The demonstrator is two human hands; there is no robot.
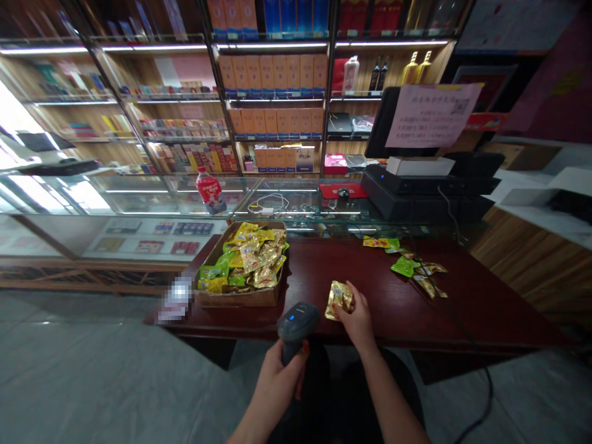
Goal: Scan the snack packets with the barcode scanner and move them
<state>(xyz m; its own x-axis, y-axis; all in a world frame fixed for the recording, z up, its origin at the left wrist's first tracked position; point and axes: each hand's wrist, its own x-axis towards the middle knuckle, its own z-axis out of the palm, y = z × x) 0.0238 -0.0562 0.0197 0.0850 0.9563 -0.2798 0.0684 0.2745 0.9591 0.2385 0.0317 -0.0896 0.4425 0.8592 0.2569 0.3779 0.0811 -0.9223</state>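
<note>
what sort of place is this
Most likely a small shop: boxed goods line the lit shelves, a glass counter displays more packs, and the left hand holds a scanner.

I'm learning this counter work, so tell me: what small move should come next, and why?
I'd probably bring the gold packet closer to the scanner: the right hand holds the packet, the left hand grips the scanner, and a gap shows between the two.

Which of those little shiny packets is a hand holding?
The gold packet in the right hand. No hand touches the others: the piled packets sit in the cardboard box, and the loose packets lie on the table.
</note>
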